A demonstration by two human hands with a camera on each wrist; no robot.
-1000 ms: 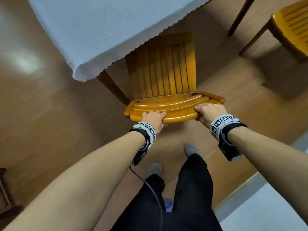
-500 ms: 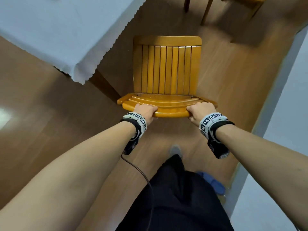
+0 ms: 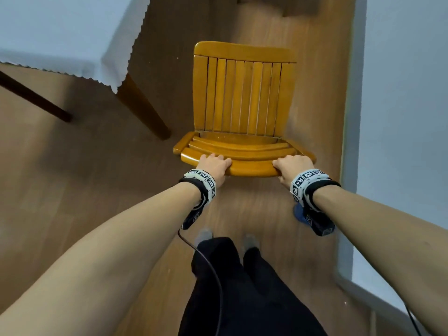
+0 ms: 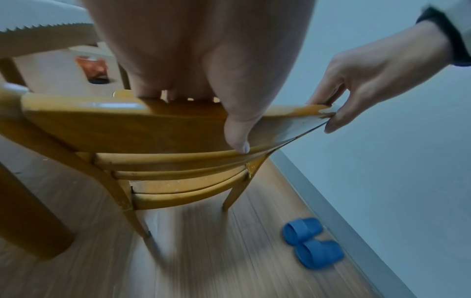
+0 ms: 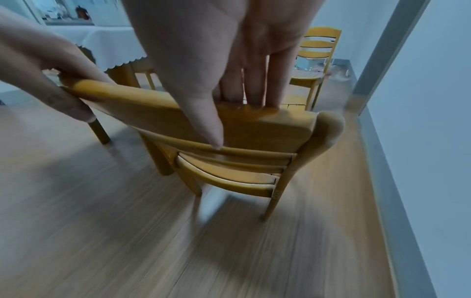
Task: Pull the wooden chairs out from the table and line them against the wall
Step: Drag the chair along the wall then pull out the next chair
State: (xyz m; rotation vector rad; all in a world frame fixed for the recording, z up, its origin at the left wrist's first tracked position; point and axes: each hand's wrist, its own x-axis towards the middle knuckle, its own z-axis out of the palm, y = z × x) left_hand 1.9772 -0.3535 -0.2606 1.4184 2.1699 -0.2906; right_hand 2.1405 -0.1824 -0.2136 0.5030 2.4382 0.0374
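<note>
A honey-coloured wooden chair (image 3: 242,98) with a slatted seat stands on the floor between the table (image 3: 60,32) and the white wall (image 3: 407,117). My left hand (image 3: 213,164) grips the left part of its top back rail (image 4: 122,129), fingers over the front, thumb on the back. My right hand (image 3: 292,166) grips the right end of the same rail (image 5: 254,125) the same way. The chair's seat points away from me, its right side close to the wall. A second wooden chair (image 5: 316,58) stands further along the wall.
The table wears a white scalloped cloth, and its thick leg (image 3: 143,107) stands just left of the chair. A pair of blue slippers (image 4: 311,244) lies on the wood floor by the grey skirting board (image 3: 349,117). My feet stand right behind the chair.
The chair has come out from under the table and swung round toward the wall on the right. Both hands have kept their grip on the top rail.
</note>
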